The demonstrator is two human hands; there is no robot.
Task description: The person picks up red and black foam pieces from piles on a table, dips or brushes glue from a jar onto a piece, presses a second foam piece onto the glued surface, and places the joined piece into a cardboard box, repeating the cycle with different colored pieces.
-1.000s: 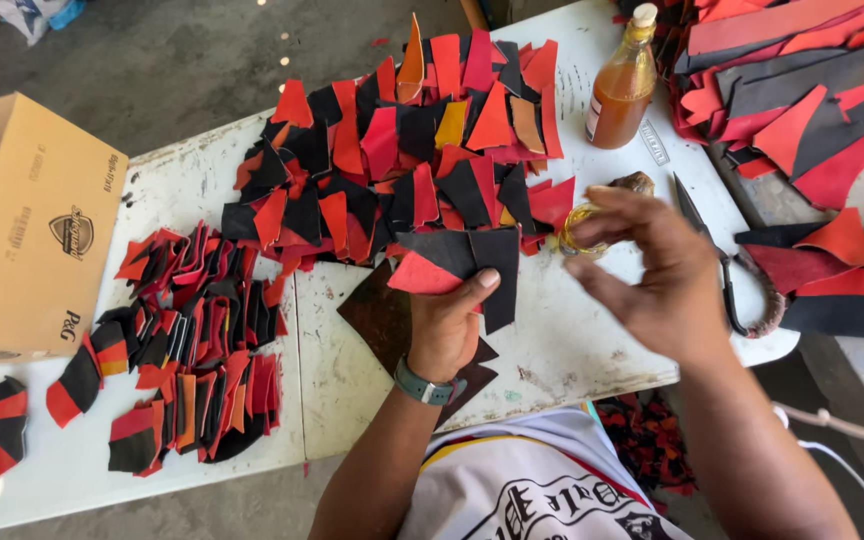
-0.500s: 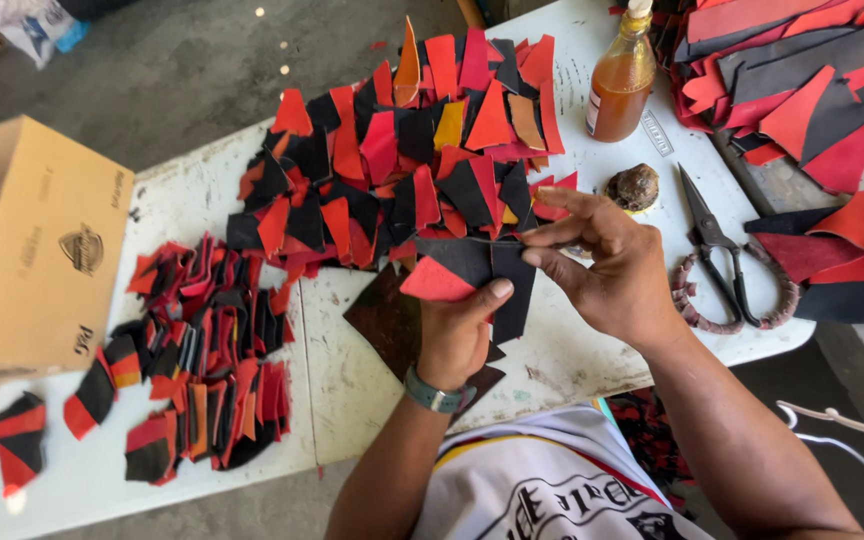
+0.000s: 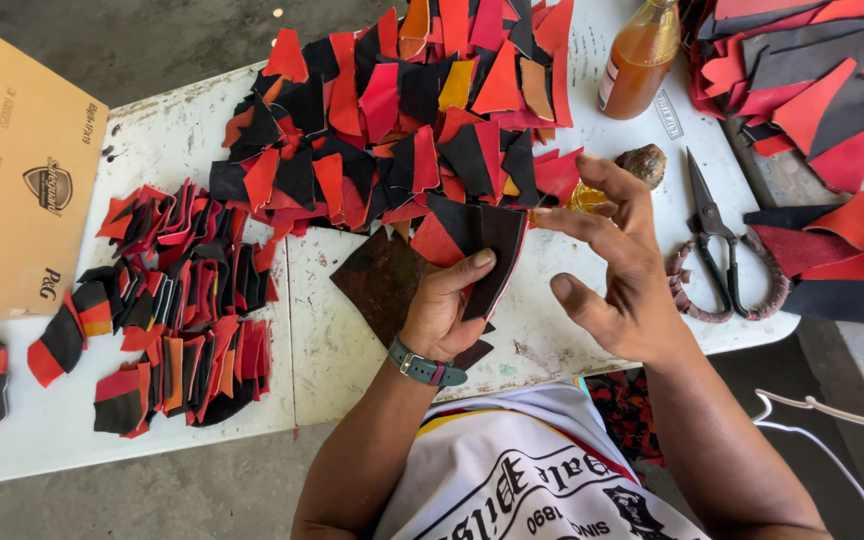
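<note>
Just in front of the heap of red and black pieces [image 3: 402, 110], the left hand [image 3: 442, 305] grips a joined black-and-red leather piece [image 3: 477, 240], while the right hand [image 3: 622, 265] hovers beside it, fingers spread, holding nothing.

White printed shirt [image 3: 532, 470] (dark-green wristwatch [image 3: 427, 367])

Brown cardboard box [image 3: 14, 180] at the table's left edge; amber bottle [image 3: 638, 58] (white label) far side.
</note>
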